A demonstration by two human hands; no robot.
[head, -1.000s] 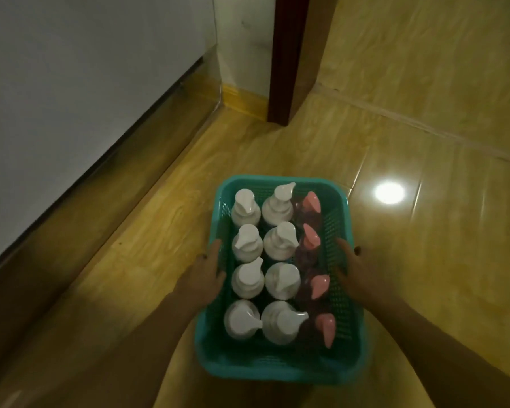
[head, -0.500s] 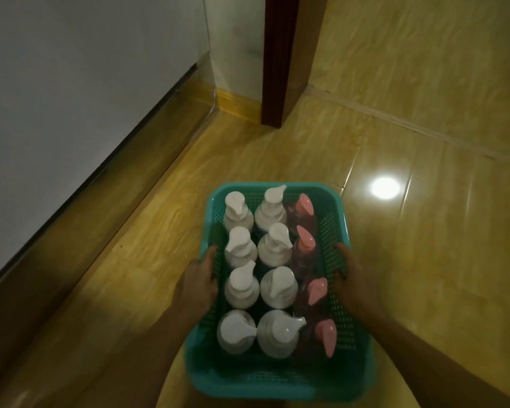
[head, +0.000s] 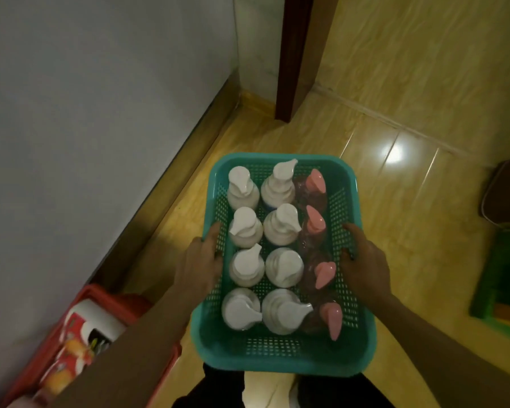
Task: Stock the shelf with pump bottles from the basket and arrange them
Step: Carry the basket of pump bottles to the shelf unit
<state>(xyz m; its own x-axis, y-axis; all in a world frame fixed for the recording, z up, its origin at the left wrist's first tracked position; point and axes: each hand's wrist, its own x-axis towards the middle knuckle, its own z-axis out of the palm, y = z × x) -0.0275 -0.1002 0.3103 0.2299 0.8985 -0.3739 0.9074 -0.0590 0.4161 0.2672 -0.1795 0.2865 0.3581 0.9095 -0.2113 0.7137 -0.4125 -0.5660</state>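
Carrying teal perforated plastic basket [head: 277, 353] by its long side rims, left hand [head: 200, 257] and right hand [head: 362, 262] both clasping; tilting risks toppling white-capped and pink-capped pump bottles [head: 283, 266].

Pump bottles [head: 280, 248] stand in the basket [head: 277, 353], a crate [head: 106, 295] to its left

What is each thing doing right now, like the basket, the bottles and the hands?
Teal basket: full, held off the floor by both sides.
White pump bottles: eight, upright.
Pink pump bottles: four, upright.
Left hand: grips left rim.
Right hand: grips right rim.
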